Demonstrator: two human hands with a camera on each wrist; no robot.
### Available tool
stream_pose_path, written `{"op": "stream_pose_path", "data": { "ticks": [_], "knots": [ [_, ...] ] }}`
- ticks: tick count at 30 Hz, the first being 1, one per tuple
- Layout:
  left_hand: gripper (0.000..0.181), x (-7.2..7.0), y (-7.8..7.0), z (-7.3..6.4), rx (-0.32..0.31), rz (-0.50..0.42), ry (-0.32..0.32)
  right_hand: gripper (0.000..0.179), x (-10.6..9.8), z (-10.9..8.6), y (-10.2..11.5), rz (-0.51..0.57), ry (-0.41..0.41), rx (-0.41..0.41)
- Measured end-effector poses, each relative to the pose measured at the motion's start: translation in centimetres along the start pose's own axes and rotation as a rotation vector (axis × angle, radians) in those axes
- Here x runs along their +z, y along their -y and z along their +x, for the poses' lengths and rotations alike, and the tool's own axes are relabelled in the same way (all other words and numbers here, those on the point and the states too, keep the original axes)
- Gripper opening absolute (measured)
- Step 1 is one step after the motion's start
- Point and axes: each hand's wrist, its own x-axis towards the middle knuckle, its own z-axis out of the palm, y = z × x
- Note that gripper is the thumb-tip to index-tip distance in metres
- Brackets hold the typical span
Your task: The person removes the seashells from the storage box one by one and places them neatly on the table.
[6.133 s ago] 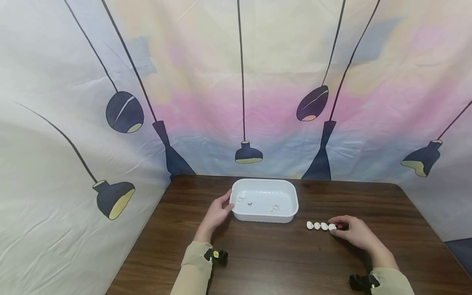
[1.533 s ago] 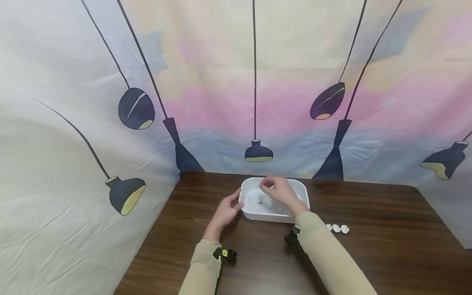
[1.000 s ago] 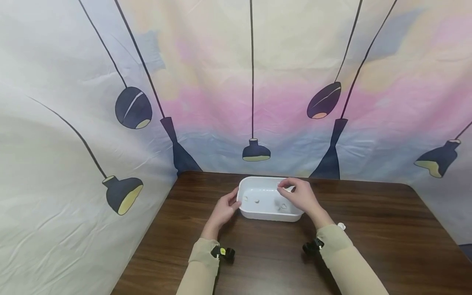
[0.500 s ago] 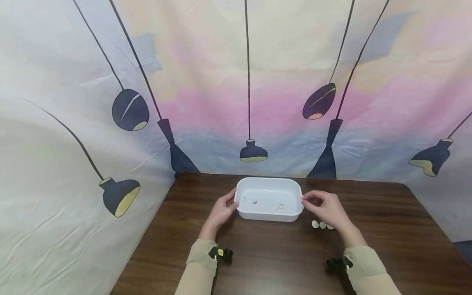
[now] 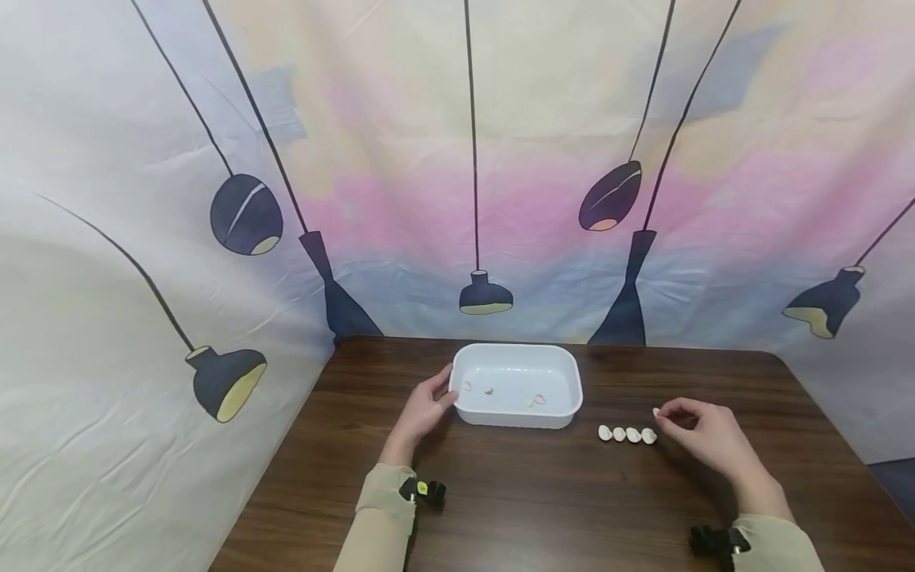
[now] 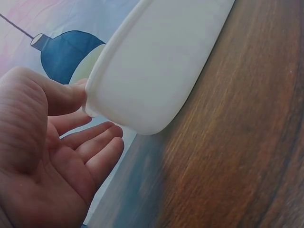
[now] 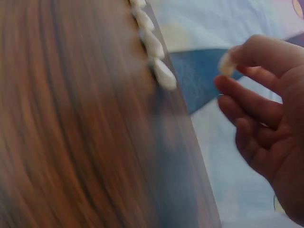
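My left hand (image 5: 422,409) pinches the left rim of a white rectangular basin (image 5: 518,419), thumb and fingers at its corner in the left wrist view. Inside the basin lie a few small shells, among them a greyish shell (image 5: 489,391) and a pale shell (image 5: 539,399). My right hand (image 5: 708,433) holds a small white shell (image 7: 227,65) between thumb and index finger, raised over the table. Just left of that hand, several white shells form a straight row, with one end shell (image 5: 648,435) nearest my fingers.
The brown wooden table (image 5: 515,492) carries the basin near its back edge. Behind it hangs a fabric backdrop (image 5: 400,199) printed with dark lamps. Both wrists wear black cameras, such as the left wrist camera (image 5: 431,492).
My right hand reached into the basin, took a shell from its left part and carried it right, past the row. The left hand kept holding the rim.
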Motion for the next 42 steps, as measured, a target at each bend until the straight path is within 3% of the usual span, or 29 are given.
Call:
{"op": "stream_pose_path", "data": {
  "ticks": [5, 9, 24, 42],
  "knots": [
    [0.059, -0.1, 0.0, -0.1, 0.002, 0.002, -0.001, 0.009, -0.6, -0.6, -1.3, -0.037, 0.138, 0.029],
    [0.059, -0.1, 0.1, -0.1, 0.007, 0.006, 0.002, 0.011, -0.7, -0.7, -1.7, -0.047, 0.188, 0.048],
    [0.059, 0.1, 0.0, -0.2, 0.005, 0.001, 0.005, 0.021, 0.1, -0.3, -2.2, -0.089, 0.227, 0.058],
    [0.059, 0.1, -0.2, -0.1, 0.016, -0.005, 0.003, 0.022, 0.6, 0.0, -2.1, -0.049, 0.235, 0.018]
  ]
}}
